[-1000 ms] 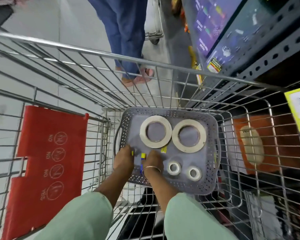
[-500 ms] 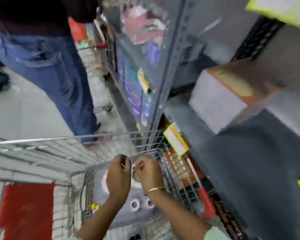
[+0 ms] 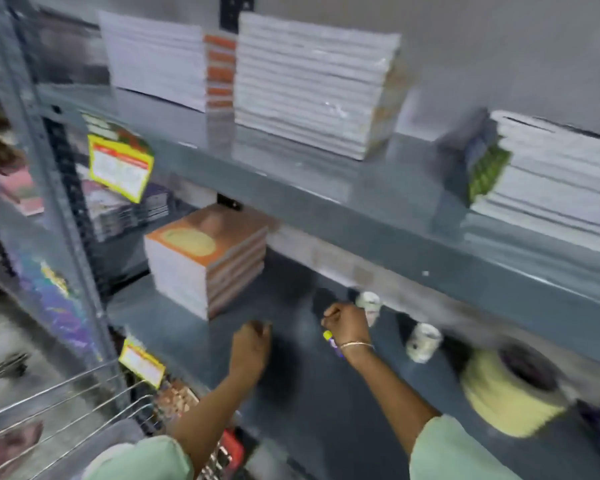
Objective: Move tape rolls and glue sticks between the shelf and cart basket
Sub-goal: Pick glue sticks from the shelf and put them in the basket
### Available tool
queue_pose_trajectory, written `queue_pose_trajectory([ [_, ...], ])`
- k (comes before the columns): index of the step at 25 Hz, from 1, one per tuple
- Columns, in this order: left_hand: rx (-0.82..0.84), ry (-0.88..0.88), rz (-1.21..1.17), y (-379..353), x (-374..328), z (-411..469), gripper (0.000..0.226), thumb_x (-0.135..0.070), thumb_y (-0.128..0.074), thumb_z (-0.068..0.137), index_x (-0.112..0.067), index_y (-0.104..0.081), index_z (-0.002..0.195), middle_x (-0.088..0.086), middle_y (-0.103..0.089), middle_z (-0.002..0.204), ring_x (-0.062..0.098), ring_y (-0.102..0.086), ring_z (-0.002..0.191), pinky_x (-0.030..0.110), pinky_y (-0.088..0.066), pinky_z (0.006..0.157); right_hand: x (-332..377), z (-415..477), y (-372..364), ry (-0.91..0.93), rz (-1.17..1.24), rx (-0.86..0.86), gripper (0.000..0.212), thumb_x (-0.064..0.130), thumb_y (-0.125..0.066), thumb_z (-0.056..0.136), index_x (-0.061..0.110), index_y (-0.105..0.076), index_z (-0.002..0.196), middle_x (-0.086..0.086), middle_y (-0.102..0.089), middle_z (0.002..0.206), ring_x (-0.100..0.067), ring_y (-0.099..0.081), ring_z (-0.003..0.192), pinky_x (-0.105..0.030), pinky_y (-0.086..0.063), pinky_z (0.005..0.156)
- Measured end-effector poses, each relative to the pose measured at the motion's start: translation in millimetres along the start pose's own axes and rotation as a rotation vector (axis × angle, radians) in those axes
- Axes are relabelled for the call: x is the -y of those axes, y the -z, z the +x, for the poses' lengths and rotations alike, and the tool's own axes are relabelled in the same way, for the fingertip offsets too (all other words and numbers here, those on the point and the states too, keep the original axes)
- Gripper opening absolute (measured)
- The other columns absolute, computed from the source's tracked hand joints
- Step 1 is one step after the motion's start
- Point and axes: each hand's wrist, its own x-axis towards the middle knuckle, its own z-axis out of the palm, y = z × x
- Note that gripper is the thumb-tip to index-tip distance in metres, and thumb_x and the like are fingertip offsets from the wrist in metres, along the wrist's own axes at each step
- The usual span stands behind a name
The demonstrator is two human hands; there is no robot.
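One glue stick [image 3: 333, 342] juts below the gripping right hand [image 3: 347, 323].

Purple yellow-capped glue stick [image 3: 331, 341] in right hand [image 3: 347, 323] mid-frame; two small white tape rolls [image 3: 423, 342], big yellow roll [image 3: 506, 400] on shelf [image 3: 194, 327] lower right.

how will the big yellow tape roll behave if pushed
The big yellow tape roll seems to lie flat on the shelf, hole up, so a push would probably slide it, not roll it. Its thick winding suggests stiff and fairly heavy.
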Motion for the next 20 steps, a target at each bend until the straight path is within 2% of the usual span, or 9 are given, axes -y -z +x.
queue_pose_trajectory([
  [1,0.057,-0.001,0.037,-18.6,-5.8,-0.4,0.033,-0.016,-0.052,0.089,-0.007,-0.051,0.057,0.037,-0.067,0.082,0.045,-0.067,0.079,0.050,-0.055,0.069,-15.3,4.6,11.3,-0.041,-0.031,0.000,0.016,-0.004,-0.056,0.080,-0.007,-0.069,0.087,-0.028,-0.072,0.095,-0.015,-0.073,0.077,-0.027,-0.048,0.065],
  [4,0.165,0.019,0.099,-63.7,-19.5,0.2,0.031,-0.018,-0.054,0.086,0.007,-0.057,0.068,0.036,-0.068,0.085,0.044,-0.068,0.079,0.046,-0.056,0.067,-47.7,13.3,22.3,-0.098,-0.187,0.049,0.021,0.004,-0.057,0.082,-0.002,-0.069,0.099,-0.022,-0.069,0.111,-0.030,-0.064,0.107,-0.030,-0.047,0.086],
  [5,0.185,0.033,0.099,-73.9,-25.8,-0.2,0.032,-0.018,-0.055,0.085,0.009,-0.058,0.070,0.036,-0.067,0.086,0.043,-0.069,0.079,0.045,-0.057,0.067,-53.8,15.2,20.6,-0.119,-0.189,0.066,0.021,0.006,-0.059,0.082,0.001,-0.069,0.099,-0.019,-0.069,0.114,-0.031,-0.062,0.110,-0.030,-0.047,0.090],
  [9,0.181,0.101,0.124,-100.1,-39.0,-1.6,0.025,-0.018,-0.062,0.079,0.006,-0.058,0.076,0.032,-0.065,0.099,0.042,-0.066,0.089,0.041,-0.055,0.071,-69.8,21.8,4.5,-0.139,-0.078,0.158,0.010,0.007,-0.064,0.080,0.002,-0.067,0.087,-0.022,-0.070,0.108,-0.033,-0.063,0.103,-0.034,-0.048,0.092],
  [11,0.181,0.130,0.140,-102.8,-43.1,-2.7,0.029,-0.019,-0.063,0.078,0.008,-0.060,0.089,0.030,-0.063,0.105,0.042,-0.064,0.095,0.042,-0.054,0.074,-74.0,22.9,1.9,-0.139,-0.091,0.211,0.016,0.007,-0.064,0.080,-0.002,-0.066,0.093,-0.022,-0.070,0.106,-0.033,-0.064,0.100,-0.034,-0.049,0.090],
  [15,0.198,0.135,0.203,-107.0,-48.4,2.6,0.029,-0.016,-0.063,0.079,0.006,-0.062,0.098,0.027,-0.064,0.112,0.038,-0.062,0.104,0.042,-0.053,0.082,-76.3,22.7,1.1,-0.135,-0.117,0.240,0.018,0.006,-0.063,0.080,-0.005,-0.066,0.093,-0.027,-0.070,0.101,-0.030,-0.063,0.084,-0.034,-0.050,0.080],
  [18,0.197,0.147,0.217,-110.6,-52.6,5.0,0.030,-0.014,-0.060,0.082,0.005,-0.060,0.105,0.024,-0.061,0.117,0.037,-0.059,0.110,0.041,-0.051,0.089,-74.4,20.4,5.8,-0.117,-0.174,0.233,0.015,0.004,-0.061,0.079,-0.004,-0.067,0.090,-0.026,-0.070,0.101,-0.034,-0.065,0.096,-0.036,-0.051,0.085],
  [20,0.204,0.115,0.250,-114.5,-53.6,3.7,0.028,-0.012,-0.055,0.085,0.005,-0.059,0.108,0.023,-0.060,0.121,0.037,-0.057,0.113,0.041,-0.048,0.094,-74.3,19.4,10.9,-0.132,-0.195,0.235,0.016,0.006,-0.060,0.082,-0.004,-0.068,0.091,-0.026,-0.069,0.101,-0.032,-0.064,0.094,-0.034,-0.049,0.084],
])
